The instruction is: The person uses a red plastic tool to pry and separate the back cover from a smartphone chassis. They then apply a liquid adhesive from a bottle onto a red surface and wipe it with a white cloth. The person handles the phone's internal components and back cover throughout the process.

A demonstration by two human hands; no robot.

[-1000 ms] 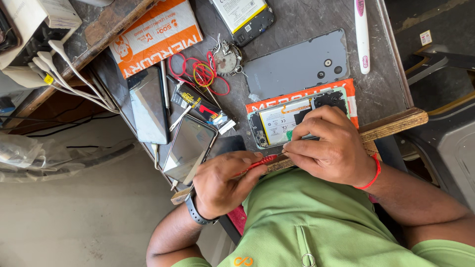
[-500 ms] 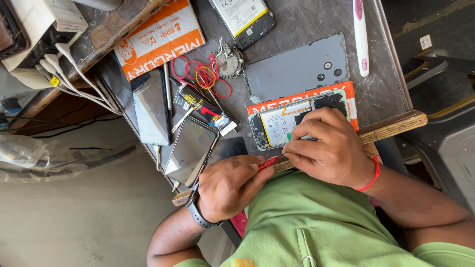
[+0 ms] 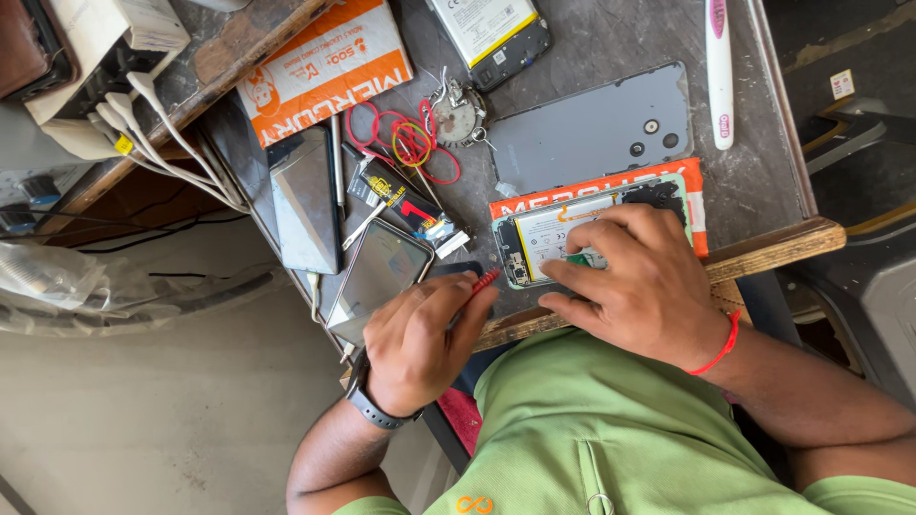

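Opened phone [image 3: 544,238] sits at 1 o'clock on our bench [image 3: 763,191]. It's thin and looks fragile with its insides exposed, so we'd grab the edges. Right hand [image 3: 639,291] fingers are spread, pressing it flat; left hand [image 3: 415,343] fingers pinch a red screwdriver [image 3: 485,279].

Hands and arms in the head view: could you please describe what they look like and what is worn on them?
Both forearms are bare. The left hand has a dark watch with a dark strap at the wrist. The right hand has a thin red thread tied round the wrist. The green shirt has short sleeves; no gloves or rings show.
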